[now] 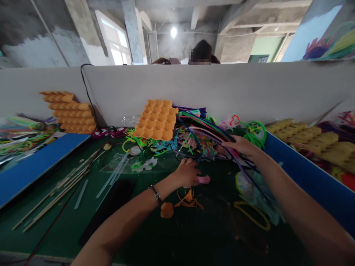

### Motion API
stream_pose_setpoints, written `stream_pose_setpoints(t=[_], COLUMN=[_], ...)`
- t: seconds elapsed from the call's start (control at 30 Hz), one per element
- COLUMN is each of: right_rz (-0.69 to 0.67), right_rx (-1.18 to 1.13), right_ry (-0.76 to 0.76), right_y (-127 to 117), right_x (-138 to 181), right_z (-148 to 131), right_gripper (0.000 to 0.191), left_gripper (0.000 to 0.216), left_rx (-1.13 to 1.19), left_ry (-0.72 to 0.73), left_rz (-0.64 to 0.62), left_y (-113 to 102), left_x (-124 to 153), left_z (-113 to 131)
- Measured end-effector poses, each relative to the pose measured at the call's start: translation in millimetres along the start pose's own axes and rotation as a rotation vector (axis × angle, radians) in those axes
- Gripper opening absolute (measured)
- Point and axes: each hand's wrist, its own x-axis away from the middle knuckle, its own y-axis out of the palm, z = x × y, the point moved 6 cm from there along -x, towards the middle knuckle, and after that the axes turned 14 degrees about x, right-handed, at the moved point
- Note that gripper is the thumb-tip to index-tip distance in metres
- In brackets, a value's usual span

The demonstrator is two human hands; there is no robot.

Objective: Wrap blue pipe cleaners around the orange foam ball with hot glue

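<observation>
1. Across the near part of the green worktop (155, 244), a bent yellow loop (252, 214) lies to the right, with an orange lump (166, 210) and thin orange scraps (188, 199) nearer the middle; the scraps look light and easily scattered.
2. Just beyond the scraps, the left hand (188, 172) curls palm down over a small pink piece (204, 179), whose rounded end pokes out on the right. The fingers hide the rest, so whether they pinch it cannot be told. The piece seems light and soft; a gentle hold at its thicker end should avoid squashing it.
3. Farther away and to the right, well apart from the other, the right hand (235, 145) reaches among long coloured pipe cleaners (213, 135). Its grip cannot be made out. The stems look light, fuzzy and bendable, likely to cling together rather than slip; mid-length is a sensible place to pinch one, clear of the tangle.
4. Behind them, an orange egg tray (156, 120) leans on the coloured pile, before the pale partition (177, 83).
</observation>
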Motion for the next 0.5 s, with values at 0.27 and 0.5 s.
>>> stream_pose_setpoints(t=[0.27,0.5], right_rz=[0.125,0.123], right_rx=[0.239,0.212], right_ry=[0.018,0.007], right_y=[-50.1,-58.9], right_x=[20.7,33.9], right_z=[0.4,-7.3], right_gripper=[0.030,0.036], left_gripper=[0.022,0.020], left_rx=[0.286,0.482], left_ry=[0.048,-0.015], left_rz=[0.023,0.152], left_y=[-33.5,-39.6], left_x=[28.9,57.7], left_z=[-31.0,-60.0])
